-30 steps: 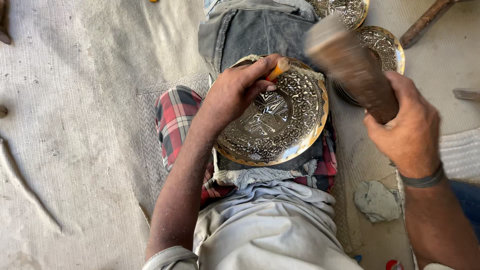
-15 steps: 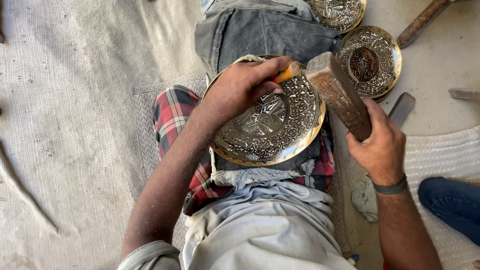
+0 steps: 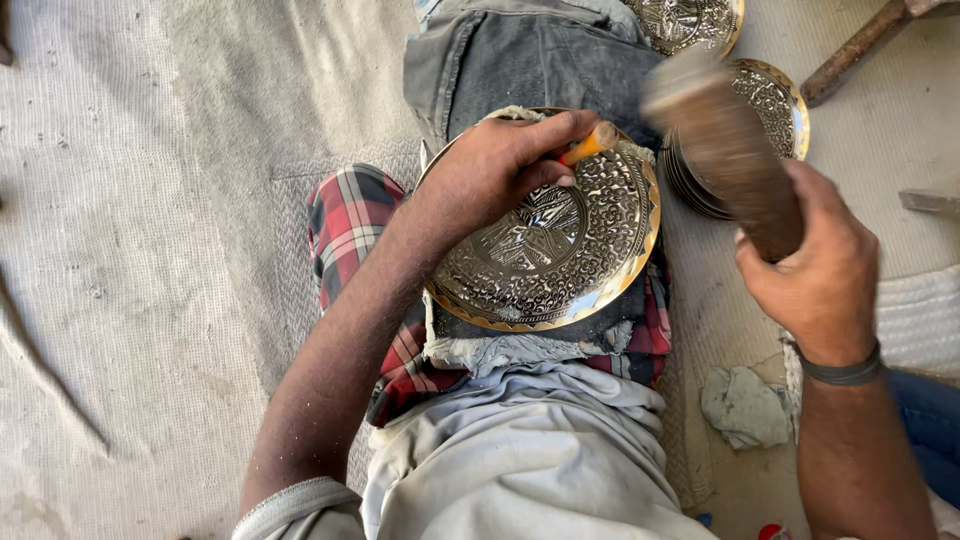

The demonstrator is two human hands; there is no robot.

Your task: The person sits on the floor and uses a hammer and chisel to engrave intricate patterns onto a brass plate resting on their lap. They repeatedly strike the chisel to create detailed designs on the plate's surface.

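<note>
The left hand [image 3: 500, 165] is pinching an orange-tipped punch [image 3: 590, 145] against the upper rim of a round, embossed brass plate [image 3: 550, 250] lying on the lap's checked cloth [image 3: 345, 220]. The right hand [image 3: 815, 270] is gripping a blurred wooden mallet [image 3: 720, 140] above stacked plates [image 3: 775, 105].

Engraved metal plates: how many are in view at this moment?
3, perhaps more. One plate on the lap under the left hand; a stacked plate behind the mallet; one at the top edge, partly cut off.

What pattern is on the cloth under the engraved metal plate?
Red, dark and white plaid on the cloth beneath the plate, shown in the head view, the only one.
</note>
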